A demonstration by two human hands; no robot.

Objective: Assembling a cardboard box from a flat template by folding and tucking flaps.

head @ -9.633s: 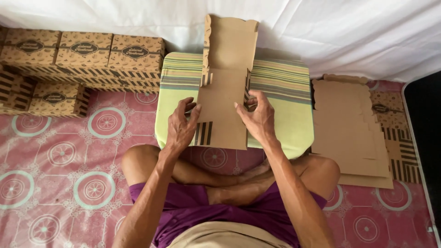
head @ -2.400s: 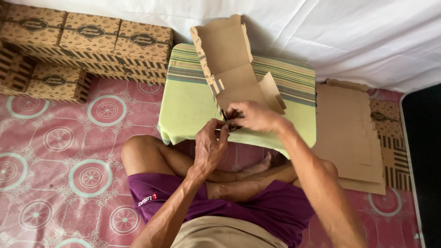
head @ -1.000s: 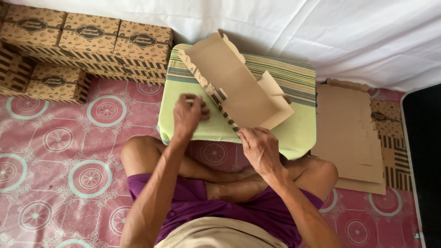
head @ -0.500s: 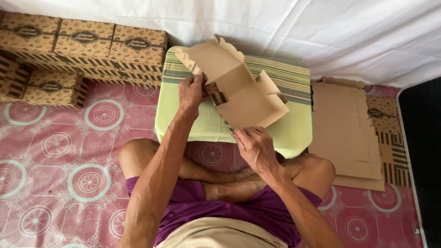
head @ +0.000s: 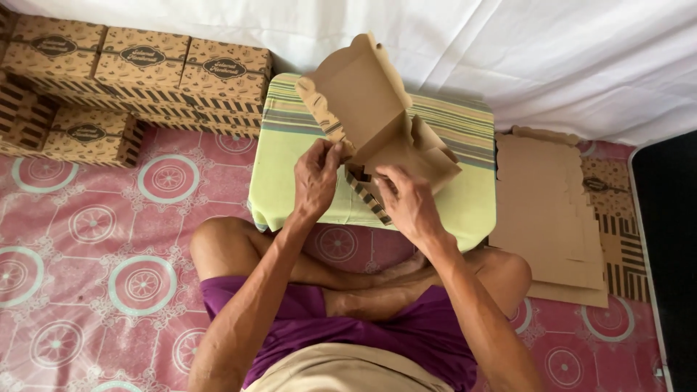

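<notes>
box, half folded, on the cushion

box (head: 377,127): plain brown cardboard, partly shaped, its lid flap tilted up and away from me, scalloped along its left edge. the inside faces me. a striped outer strip shows along the near lower edge, between my two hands. it sits over the middle of the cushion, held up off it at the near side.

left hand (head: 316,178): mine, fingers closed in a pinch on the box's left wall, just under the scalloped edge. thumb and fingertips meet on the cardboard.

right hand (head: 408,203): mine, fingers curled over the near right part of the box, pressing on the striped strip and the wall above it. it grips the cardboard; i cannot tell how far the thumb goes underneath.

cushion (head: 290,174): pale green with striped bands at the far end, flat on the mat in front of my crossed legs.

flat blanks (head: 548,210): a stack of unfolded brown cardboard, just beside the cushion on my right, lying on the mat.

finished boxes (head: 145,72): brown, patterned, with dark oval labels, stacked in rows to the far left, against the white sheet (head: 544,51).

mat (head: 94,247): pink with round white motifs, under everything.

shorts (head: 283,312): purple, on my legs.
</notes>
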